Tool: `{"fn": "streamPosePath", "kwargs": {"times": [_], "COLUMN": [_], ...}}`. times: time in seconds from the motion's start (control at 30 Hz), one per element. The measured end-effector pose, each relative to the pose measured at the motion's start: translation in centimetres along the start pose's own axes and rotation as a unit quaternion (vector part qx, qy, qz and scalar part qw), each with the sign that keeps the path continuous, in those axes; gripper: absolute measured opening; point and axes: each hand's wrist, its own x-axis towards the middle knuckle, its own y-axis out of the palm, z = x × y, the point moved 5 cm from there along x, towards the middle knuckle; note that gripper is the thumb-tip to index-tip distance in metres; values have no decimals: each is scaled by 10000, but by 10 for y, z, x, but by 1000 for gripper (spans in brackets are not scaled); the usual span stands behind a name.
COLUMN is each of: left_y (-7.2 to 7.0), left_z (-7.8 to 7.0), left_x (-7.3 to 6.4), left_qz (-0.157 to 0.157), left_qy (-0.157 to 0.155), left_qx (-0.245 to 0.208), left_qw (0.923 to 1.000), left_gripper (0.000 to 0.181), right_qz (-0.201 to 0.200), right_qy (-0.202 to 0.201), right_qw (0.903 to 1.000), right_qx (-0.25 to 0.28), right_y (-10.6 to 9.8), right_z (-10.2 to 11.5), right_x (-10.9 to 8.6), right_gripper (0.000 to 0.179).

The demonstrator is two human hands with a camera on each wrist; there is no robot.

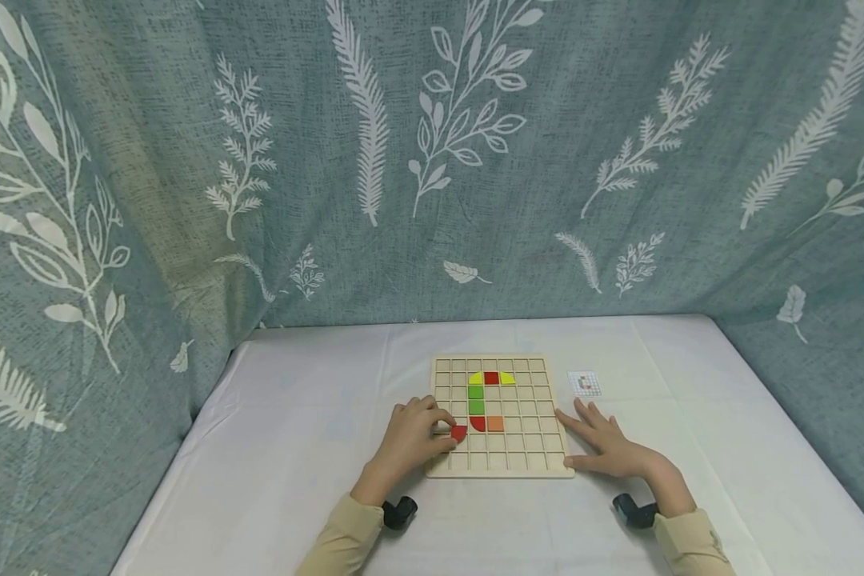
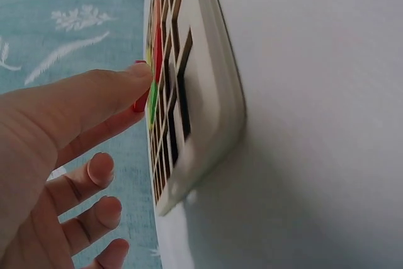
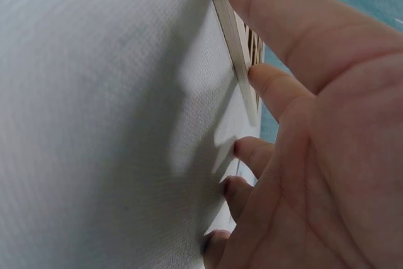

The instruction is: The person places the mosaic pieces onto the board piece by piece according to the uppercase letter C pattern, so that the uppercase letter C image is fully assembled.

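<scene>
My left hand (image 1: 419, 436) pinches a red quarter-round tile (image 1: 459, 433) between thumb and forefinger, over the lower left of a wooden grid board (image 1: 533, 462). In the left wrist view the tile (image 2: 140, 102) shows as a thin red edge at the fingertips, its other fingers loosely bent. Set in the board's cells are yellow quarter-rounds (image 1: 507, 378), a red square (image 1: 491, 378), green squares (image 1: 476, 399), a red quarter-round (image 1: 478, 423) and an orange square (image 1: 495, 424). My right hand (image 1: 608, 448) lies spread at the board's right edge, thumb and forefinger touching its rim (image 3: 232, 36).
A small printed pattern card (image 1: 585, 384) lies right of the board, just beyond the right hand. White cloth (image 1: 317, 400) covers the table. A blue-green leaf-patterned curtain (image 1: 403, 264) hangs behind and at both sides. Black cameras (image 1: 401, 513) are worn on both wrists.
</scene>
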Motion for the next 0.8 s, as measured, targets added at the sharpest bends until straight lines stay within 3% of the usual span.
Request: {"fn": "streamPosePath", "kwargs": {"times": [0.37, 0.8], "left_y": [11, 21], "left_z": [-16, -34], "left_x": [13, 30], "left_qz": [276, 236], "left_qy": [40, 251], "left_qx": [22, -64], "left_qw": [9996, 9994], "left_gripper": [26, 22], "right_qz": [-27, -41], "right_qy": [5, 74], "right_qw": [10000, 9999], "right_qx": [8, -85], "right_y": [0, 2], "right_z": [1, -5], "right_x": [0, 1], "right_gripper": [75, 75]}}
